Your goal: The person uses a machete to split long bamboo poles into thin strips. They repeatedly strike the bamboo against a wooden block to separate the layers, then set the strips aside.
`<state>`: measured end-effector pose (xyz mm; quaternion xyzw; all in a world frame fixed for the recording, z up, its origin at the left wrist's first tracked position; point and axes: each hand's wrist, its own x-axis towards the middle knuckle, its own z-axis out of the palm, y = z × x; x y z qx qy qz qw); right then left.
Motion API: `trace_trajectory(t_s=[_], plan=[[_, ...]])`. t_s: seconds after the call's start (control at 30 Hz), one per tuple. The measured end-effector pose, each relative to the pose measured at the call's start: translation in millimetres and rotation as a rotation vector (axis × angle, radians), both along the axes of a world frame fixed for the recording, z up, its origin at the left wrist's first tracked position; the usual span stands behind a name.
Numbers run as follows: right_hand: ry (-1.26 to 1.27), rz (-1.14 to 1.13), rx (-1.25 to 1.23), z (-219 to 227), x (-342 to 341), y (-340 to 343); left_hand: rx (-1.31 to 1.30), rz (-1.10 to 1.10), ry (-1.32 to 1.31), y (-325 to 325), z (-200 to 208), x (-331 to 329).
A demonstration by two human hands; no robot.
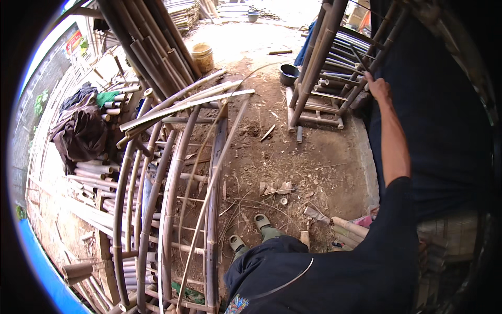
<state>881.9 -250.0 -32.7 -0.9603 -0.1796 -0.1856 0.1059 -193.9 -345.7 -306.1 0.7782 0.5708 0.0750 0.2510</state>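
My right arm stretches out to the far right, and my right hand point(379, 88) is at a bamboo rack point(327, 57) standing upright there. Its fingers look closed beside one of the rack's slanting poles. A thin dark strip point(358, 58) runs up from the fingertips; what it is, and whether the hand grips it or the pole, is hard to make out. Cut bamboo pieces point(337, 77) lie across the rack. My left hand is out of the picture. To my left stands a bamboo frame point(170, 209) with long poles and cross rungs, and split bamboo strips point(196, 102) rest across its far end.
Bamboo offcuts point(317, 215) and shavings litter the dirt floor point(261, 157) by my feet. A dark bucket point(288, 75) stands near the rack, a yellowish bucket point(202, 57) farther back. Bamboo poles point(149, 47) lean at the far left. Dark cloth point(81, 131) covers a bamboo pile.
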Motion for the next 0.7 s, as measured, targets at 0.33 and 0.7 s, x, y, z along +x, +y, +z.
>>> trace_trajectory(t_s=[0.33, 0.7], plan=[[0.264, 1.076, 0.298, -159.1, -333.6, 62.7, -0.588, 0.132, -0.747, 188.9, 71.9, 402.9], [0.353, 0.992, 0.230, -158.7, -376.0, 78.5, -0.497, -0.004, -0.890, 178.4, 135.1, 456.4]])
